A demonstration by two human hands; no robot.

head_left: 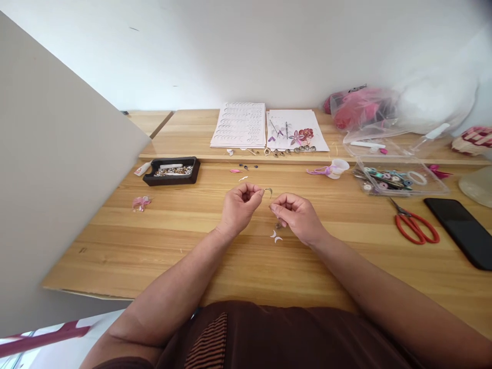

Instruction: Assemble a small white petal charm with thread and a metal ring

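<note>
Above the middle of the wooden table, my left hand [241,205] pinches one end of a small crescent-shaped piece [268,191], brownish along its curve. Close beside it on the right, my right hand [295,212] has thumb and forefinger pressed together near the crescent's lower tip. What they pinch is too fine to make out. Under the right fingers shows a small brown item [279,225], partly hidden. Just below lie two white paper crescents [275,237]. A thin white strip [243,178] rests beyond my left hand.
At left stand a black tray [171,179] of beads and a pink thread tangle [141,203]. Red-handled scissors [415,225], a phone [461,230] and a clear plastic box [403,177] of thread bobbins lie right. Cut-out sheets [239,125] lie on the raised back ledge.
</note>
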